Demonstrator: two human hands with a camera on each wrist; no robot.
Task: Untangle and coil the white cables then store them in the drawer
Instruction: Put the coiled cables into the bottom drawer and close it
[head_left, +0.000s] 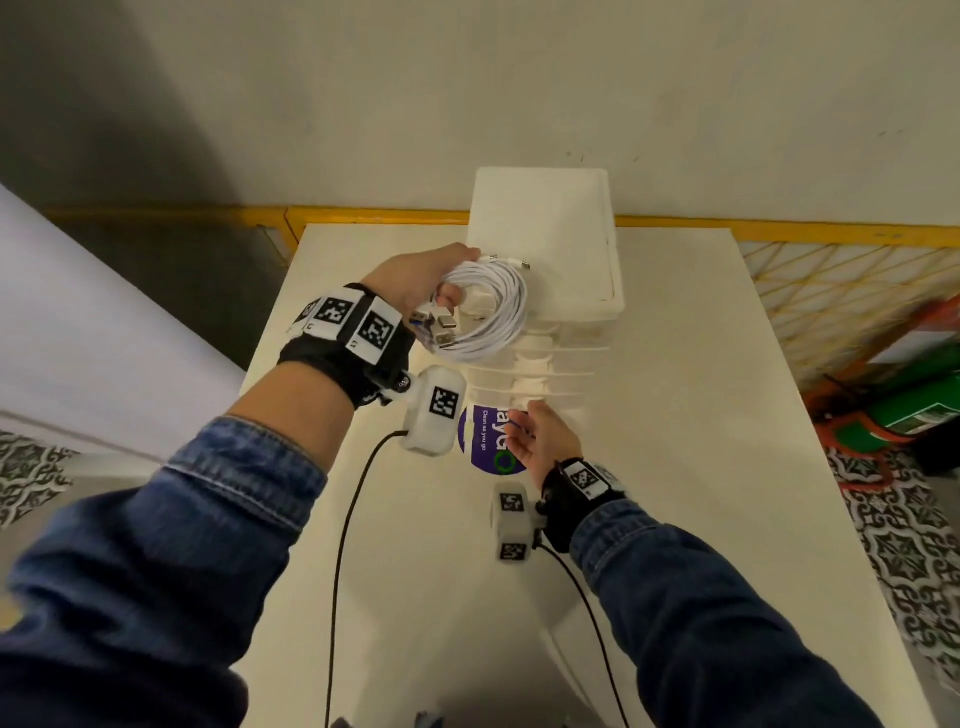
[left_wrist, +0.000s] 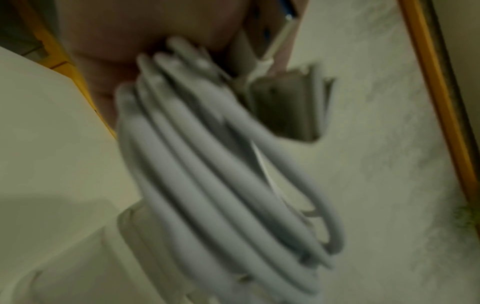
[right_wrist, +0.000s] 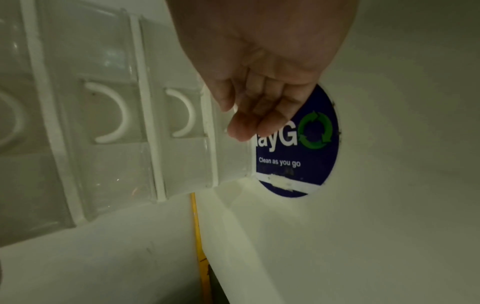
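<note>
My left hand (head_left: 441, 283) grips a coil of white cables (head_left: 485, 312) in the air, just left of the white drawer unit (head_left: 550, 249) on the table. Metal USB plugs (head_left: 441, 325) stick out of the bundle near my wrist. The left wrist view is blurred, with the coil (left_wrist: 207, 164) hanging from my palm. My right hand (head_left: 537, 431) is lower, at the foot of the unit, with relaxed fingers (right_wrist: 249, 123) and nothing in it, next to the lowest clear drawer front (right_wrist: 228, 152). Several drawers with curved white handles (right_wrist: 187, 113) all look closed.
A round blue "Clean as you go" sticker (head_left: 491, 447) lies on the white table (head_left: 675, 415) under my right hand. Black wrist-camera cords (head_left: 348, 519) trail over the table. A yellow mesh barrier (head_left: 831, 291) runs behind, with a green and red object (head_left: 904, 410) on the floor at right.
</note>
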